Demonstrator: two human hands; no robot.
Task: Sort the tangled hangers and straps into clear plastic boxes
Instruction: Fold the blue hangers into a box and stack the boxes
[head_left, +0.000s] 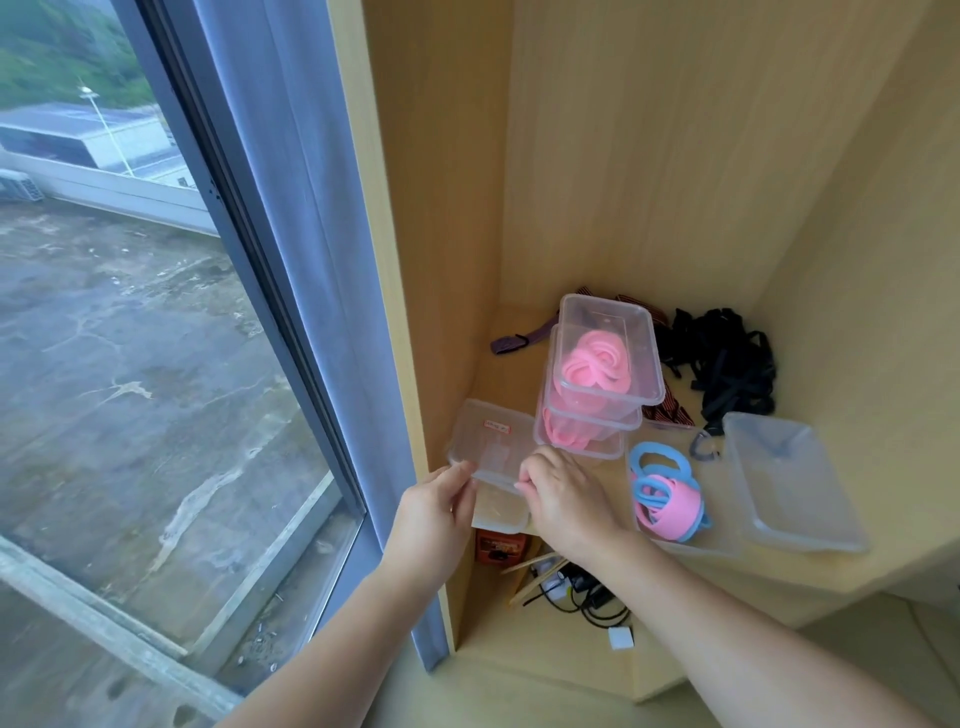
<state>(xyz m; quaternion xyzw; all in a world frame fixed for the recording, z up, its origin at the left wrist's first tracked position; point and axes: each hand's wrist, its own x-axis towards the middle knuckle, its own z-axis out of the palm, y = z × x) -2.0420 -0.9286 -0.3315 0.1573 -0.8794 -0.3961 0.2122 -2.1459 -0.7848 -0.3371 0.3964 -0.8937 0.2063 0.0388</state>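
Both hands work at the front left corner of a pale wooden shelf (789, 569), holding a clear lid (491, 444) with a small red label tilted above an open clear box (500, 513) that sits at the shelf's edge. The left hand (435, 512) has its grip closed on the lid's near left edge, thumb on top and fingers under it; the right hand (562, 493) has its fingers curled round the near right edge, so the lid is held between the two. Just behind the right hand stands a stack of two clear boxes, the top box (609, 353) holding a coil of pink hangers (596, 365) and the lower box (586, 432) showing more pink through its wall. To the right lies another clear box (719, 540) with blue and pink rings (667, 496) in it, and beside that an empty box (795, 483) set at an angle. At the back of the shelf a tangle of black straps (727, 364) lies loose, with a striped strap (669, 414) running under the stack and a purple strap (519, 339) at the back left — none of these is in a box. Below the shelf are an orange carton (501, 546) and dark cables (589, 597). A blue-grey curtain (291, 218) hangs beside a window (130, 338) on the left.
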